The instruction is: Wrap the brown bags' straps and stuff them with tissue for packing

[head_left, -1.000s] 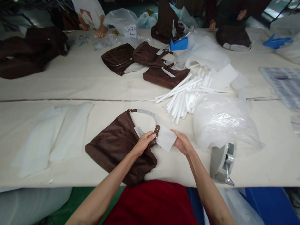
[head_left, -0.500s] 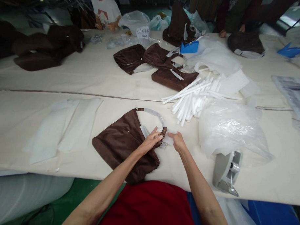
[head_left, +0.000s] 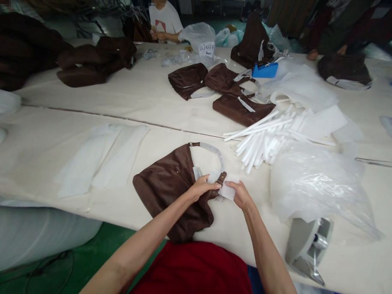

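On bench (head_left: 159,107): brown handbag (head_left: 169,176).
Left grip (head_left: 203,188) pinching strap end (head_left: 222,177); right grip (head_left: 242,195) pinching white sheet (head_left: 228,191). Far label (head_left: 206,49): "DJ07A".

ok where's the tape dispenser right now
In the head view, the tape dispenser stands at lower right by the front edge of the table, just below the clear plastic bag and to the right of the right hand.
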{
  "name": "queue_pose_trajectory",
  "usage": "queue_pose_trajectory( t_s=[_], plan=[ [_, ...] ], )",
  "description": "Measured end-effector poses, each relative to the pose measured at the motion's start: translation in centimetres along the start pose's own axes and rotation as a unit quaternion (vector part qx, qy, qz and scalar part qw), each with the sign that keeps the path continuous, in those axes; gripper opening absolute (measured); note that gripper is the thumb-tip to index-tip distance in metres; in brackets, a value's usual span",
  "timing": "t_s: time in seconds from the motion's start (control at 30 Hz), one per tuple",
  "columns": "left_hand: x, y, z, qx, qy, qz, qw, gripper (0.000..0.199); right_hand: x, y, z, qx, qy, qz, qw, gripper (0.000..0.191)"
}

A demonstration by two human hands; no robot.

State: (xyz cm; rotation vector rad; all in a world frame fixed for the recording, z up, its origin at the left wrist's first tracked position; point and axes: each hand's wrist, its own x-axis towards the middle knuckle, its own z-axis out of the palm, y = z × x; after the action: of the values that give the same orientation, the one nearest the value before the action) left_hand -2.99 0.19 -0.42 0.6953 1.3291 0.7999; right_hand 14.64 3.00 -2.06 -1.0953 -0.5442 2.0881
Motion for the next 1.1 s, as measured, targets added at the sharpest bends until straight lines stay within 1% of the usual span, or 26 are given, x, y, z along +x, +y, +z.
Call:
queue_pose_trajectory(
  t_s=[0.07, 0.13, 0.23, 0.27, 0.3, 0.33, 0.43, 0.53, 0.67, 0.73, 0.8, 0.87, 1.0, 1.03, 1.1],
  plan=[
    [0.0, 0.7, 0.2, -0.010, -0.010, 0.010, 1.000, 0.058, -0.1, 0.1, 0.2, 0.005, -0.012, -0.011, 1.000, 0.038],
    [0.0, 1.5, 0.3, -0.019, -0.011, 0.026, 0.999, 0.057, -0.3, 0.2, 0.4, 0.006, -0.008, -0.026, 1.000, 0.038],
    [0.1, 2.6, 0.2, -0.018, -0.070, 0.014, 0.997, 0.051, -0.3, 0.4, 0.9, 0.011, 0.025, -0.048, 0.998, 0.039],
    [0.2, 2.9, 0.0, -0.012, -0.086, 0.007, 0.996, 0.048, -0.2, 0.5, 1.1, 0.014, 0.033, -0.053, 0.998, 0.040],
    [0.4, 3.1, -0.2, 0.001, -0.089, 0.004, 0.996, 0.047, -0.2, 0.6, 1.2, 0.015, 0.039, -0.055, 0.998, 0.040],
    [0.5, 3.2, -0.4, 0.018, -0.080, 0.007, 0.997, 0.046, -0.2, 0.6, 1.4, 0.013, 0.043, -0.056, 0.997, 0.041],
    [1.2, 3.1, -0.7, 0.065, -0.023, 0.041, 0.997, 0.043, -0.1, 0.7, 1.5, -0.004, 0.046, -0.059, 0.997, 0.041],
    [1.7, 2.5, -0.5, 0.077, 0.019, 0.072, 0.994, 0.039, -0.2, 0.7, 1.4, -0.021, 0.044, -0.063, 0.997, 0.043],
    [1.8, 2.0, 0.1, 0.091, 0.078, 0.100, 0.988, 0.040, 0.0, 1.1, 1.8, -0.041, 0.092, -0.086, 0.991, 0.041],
    [1.6, 2.0, 0.3, 0.086, 0.084, 0.091, 0.989, 0.037, 0.0, 1.1, 2.1, -0.047, 0.115, -0.101, 0.987, 0.039],
    [1.4, 2.1, 0.5, 0.066, 0.067, 0.071, 0.993, 0.034, -0.2, 1.1, 2.3, -0.048, 0.122, -0.110, 0.985, 0.038],
    [1.2, 2.4, 0.6, 0.045, 0.052, 0.064, 0.996, 0.034, -0.6, 0.9, 2.1, -0.023, 0.102, -0.119, 0.987, 0.039],
    [1.0, 2.8, 0.5, 0.031, 0.067, 0.087, 0.993, 0.034, -1.5, 1.0, 1.2, 0.096, 0.003, -0.096, 0.991, 0.044],
    [1.0, 2.8, 0.5, 0.030, 0.070, 0.089, 0.993, 0.034, -1.6, 1.3, 1.1, 0.114, -0.006, -0.090, 0.989, 0.043],
    [0.8, 2.8, 0.4, 0.031, 0.073, 0.096, 0.992, 0.033, -1.5, 2.0, 1.2, 0.120, 0.007, -0.097, 0.988, 0.033]
  ],
)
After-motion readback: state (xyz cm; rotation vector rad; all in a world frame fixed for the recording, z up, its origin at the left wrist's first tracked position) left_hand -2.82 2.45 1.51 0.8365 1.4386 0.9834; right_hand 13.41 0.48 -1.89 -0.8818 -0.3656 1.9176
